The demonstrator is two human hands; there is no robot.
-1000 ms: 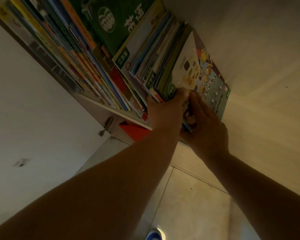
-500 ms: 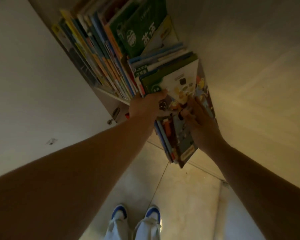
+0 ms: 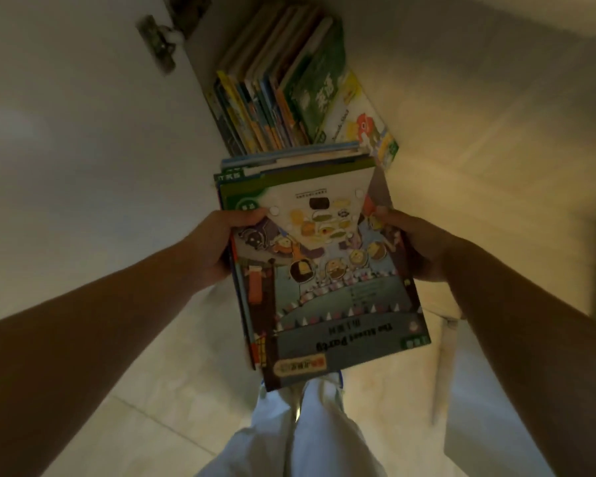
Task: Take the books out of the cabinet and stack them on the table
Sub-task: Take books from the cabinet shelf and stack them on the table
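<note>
A bundle of thin picture books lies flat between my two hands, clear of the shelf, with a cartoon party cover on top. My left hand grips its left edge, thumb on the cover. My right hand grips its right edge the same way. Behind the bundle, more books stand leaning in a row in the cabinet. A green-covered one and a white one with a red figure lean at the row's right end. The table is not in view.
The white cabinet door hangs open on my left, its hinge near the top. A pale cabinet wall runs along the right. Below are tiled floor and my light trousers.
The bundle has slid out of the row toward me and tipped flat. Both hands shifted from its near end to its two side edges. My view has dropped toward the floor.
</note>
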